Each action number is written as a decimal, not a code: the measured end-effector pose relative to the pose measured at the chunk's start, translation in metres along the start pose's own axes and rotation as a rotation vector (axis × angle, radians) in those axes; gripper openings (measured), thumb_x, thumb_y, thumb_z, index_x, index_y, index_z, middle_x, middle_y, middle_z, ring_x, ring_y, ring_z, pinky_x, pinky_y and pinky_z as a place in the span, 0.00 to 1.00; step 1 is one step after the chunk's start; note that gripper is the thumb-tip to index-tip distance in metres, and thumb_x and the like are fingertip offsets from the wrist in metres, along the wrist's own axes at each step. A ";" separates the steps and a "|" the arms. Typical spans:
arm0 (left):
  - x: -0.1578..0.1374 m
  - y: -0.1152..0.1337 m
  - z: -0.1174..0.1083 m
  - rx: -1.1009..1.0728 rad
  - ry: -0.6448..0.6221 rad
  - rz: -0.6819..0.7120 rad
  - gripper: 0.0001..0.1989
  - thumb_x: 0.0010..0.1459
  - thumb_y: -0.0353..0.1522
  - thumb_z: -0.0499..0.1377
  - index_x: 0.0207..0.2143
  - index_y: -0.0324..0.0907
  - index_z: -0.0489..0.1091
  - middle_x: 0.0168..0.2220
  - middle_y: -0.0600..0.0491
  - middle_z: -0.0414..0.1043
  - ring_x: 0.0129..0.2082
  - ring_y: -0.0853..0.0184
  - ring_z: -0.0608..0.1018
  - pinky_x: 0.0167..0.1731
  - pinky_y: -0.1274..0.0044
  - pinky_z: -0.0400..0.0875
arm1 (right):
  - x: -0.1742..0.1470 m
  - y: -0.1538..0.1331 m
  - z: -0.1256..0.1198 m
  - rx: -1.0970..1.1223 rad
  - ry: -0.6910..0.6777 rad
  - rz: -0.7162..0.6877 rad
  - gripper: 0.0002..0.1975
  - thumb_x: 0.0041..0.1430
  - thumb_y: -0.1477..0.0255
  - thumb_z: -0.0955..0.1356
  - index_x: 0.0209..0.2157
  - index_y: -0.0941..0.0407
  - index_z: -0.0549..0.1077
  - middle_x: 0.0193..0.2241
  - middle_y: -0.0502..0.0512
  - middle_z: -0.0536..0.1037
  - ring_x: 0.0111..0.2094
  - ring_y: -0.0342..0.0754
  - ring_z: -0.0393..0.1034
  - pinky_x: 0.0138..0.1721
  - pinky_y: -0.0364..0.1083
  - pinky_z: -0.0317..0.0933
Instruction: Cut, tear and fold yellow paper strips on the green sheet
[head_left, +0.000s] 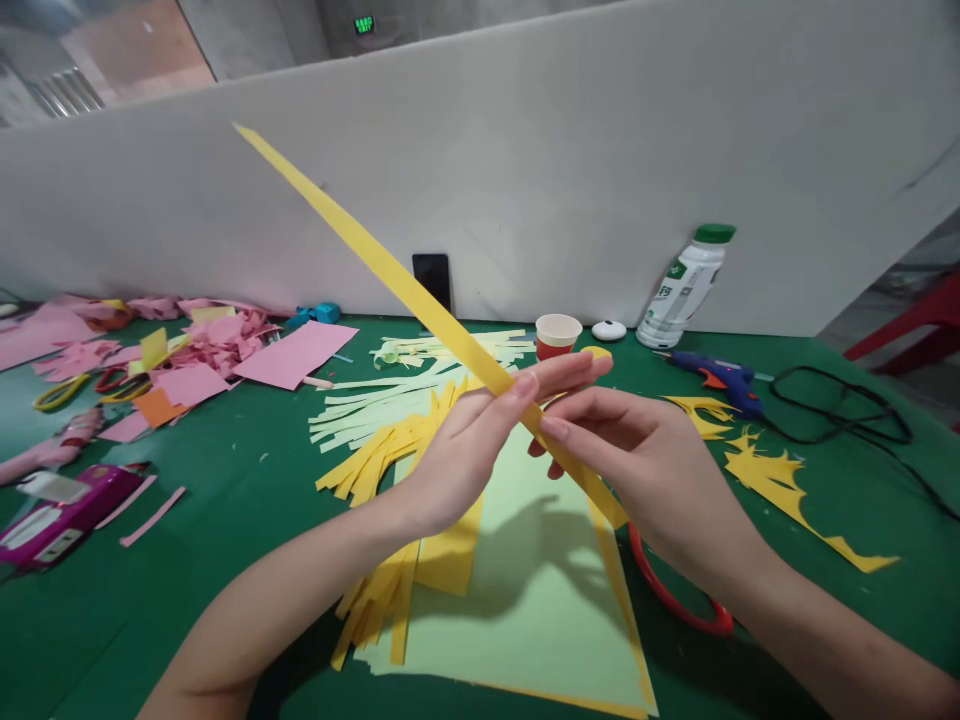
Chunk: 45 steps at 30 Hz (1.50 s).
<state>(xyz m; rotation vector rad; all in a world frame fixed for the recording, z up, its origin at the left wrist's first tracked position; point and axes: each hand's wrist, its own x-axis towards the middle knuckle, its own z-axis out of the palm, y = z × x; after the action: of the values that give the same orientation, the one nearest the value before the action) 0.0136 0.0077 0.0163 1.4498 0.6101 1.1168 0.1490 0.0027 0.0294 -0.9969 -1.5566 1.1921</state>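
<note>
A long yellow paper strip [375, 260] slants across the middle of the view, its far tip up at the left against the white partition. My left hand [472, 440] pinches it between thumb and fingers. Close beside, my right hand [630, 440] grips the same strip nearer its lower end. Below both hands lies a stack of pale green paper sheets [525, 620], with yellow edges showing under it. Cut yellow strips [382, 590] are bunched along its left side. Partly hidden by my right hand are scissors with a red handle [675, 600].
Pale green strips [360, 410] lie behind the stack. Pink paper scraps [225, 350] fill the far left, near a purple tool [67, 515]. At the right are a blue glue gun [716, 375] with a black cord, yellow offcuts [780, 485] and a leaning bottle [682, 290]. A cup [556, 335] stands behind.
</note>
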 end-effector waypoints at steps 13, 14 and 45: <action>0.003 0.031 -0.024 0.071 0.092 0.198 0.18 0.63 0.33 0.41 0.43 0.46 0.69 0.47 0.58 0.70 0.50 0.63 0.69 0.54 0.67 0.58 | -0.002 -0.007 -0.010 -0.109 -0.090 0.026 0.08 0.48 0.67 0.68 0.20 0.56 0.69 0.20 0.49 0.72 0.23 0.40 0.67 0.25 0.39 0.62; 0.003 0.033 -0.026 0.111 0.119 0.194 0.18 0.63 0.34 0.41 0.43 0.47 0.69 0.47 0.58 0.70 0.51 0.63 0.69 0.53 0.66 0.59 | -0.002 -0.008 -0.012 -0.129 -0.107 0.042 0.08 0.47 0.67 0.68 0.21 0.56 0.69 0.20 0.49 0.71 0.23 0.41 0.66 0.24 0.39 0.62; 0.000 0.017 -0.007 0.122 0.006 -0.070 0.18 0.62 0.37 0.44 0.38 0.45 0.73 0.44 0.54 0.73 0.48 0.60 0.70 0.53 0.67 0.57 | 0.006 -0.002 -0.026 0.035 -0.630 0.167 0.11 0.55 0.65 0.64 0.31 0.53 0.76 0.27 0.50 0.77 0.31 0.42 0.70 0.38 0.41 0.62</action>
<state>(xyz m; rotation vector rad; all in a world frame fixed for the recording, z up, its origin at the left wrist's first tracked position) 0.0034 0.0068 0.0320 1.5175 0.7382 1.0444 0.1723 0.0142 0.0358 -0.7733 -1.9446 1.7610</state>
